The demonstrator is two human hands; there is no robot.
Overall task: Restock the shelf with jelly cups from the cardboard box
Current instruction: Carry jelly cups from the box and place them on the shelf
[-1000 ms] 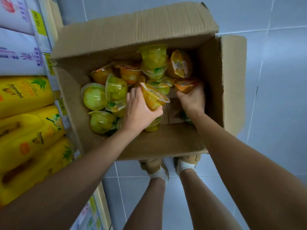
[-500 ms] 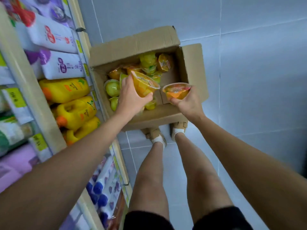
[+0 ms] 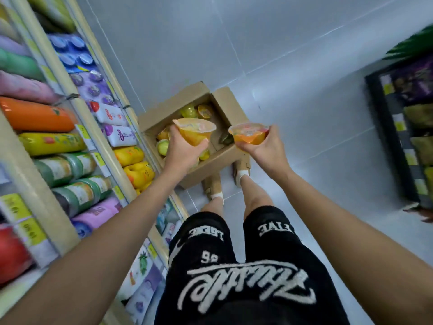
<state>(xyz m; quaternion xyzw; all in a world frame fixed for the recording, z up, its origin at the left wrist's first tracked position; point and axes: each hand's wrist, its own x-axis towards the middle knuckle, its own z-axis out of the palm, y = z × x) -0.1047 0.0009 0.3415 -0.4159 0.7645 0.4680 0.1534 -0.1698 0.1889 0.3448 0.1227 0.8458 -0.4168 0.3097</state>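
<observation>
An open cardboard box (image 3: 230,106) stands on the floor by my feet, with several green and yellow jelly cups (image 3: 188,111) inside. My left hand (image 3: 181,151) grips a yellow-orange jelly cup (image 3: 194,131) from below, lid up, high above the box. My right hand (image 3: 266,146) holds an orange jelly cup (image 3: 248,134) with a reddish lid rim, also lifted clear of the box. The two cups are side by side and apart.
A tall shelf unit (image 3: 77,106) runs along my left, packed with orange, yellow and green bottles (image 3: 37,117) and purple packs. A dark rack (image 3: 398,127) of goods stands at the right. Grey tiled floor (image 3: 293,66) lies between them.
Both hands have lifted their cups out of the box and well above it. My view has risen as I stood up, so the box looks smaller and more shelf shows.
</observation>
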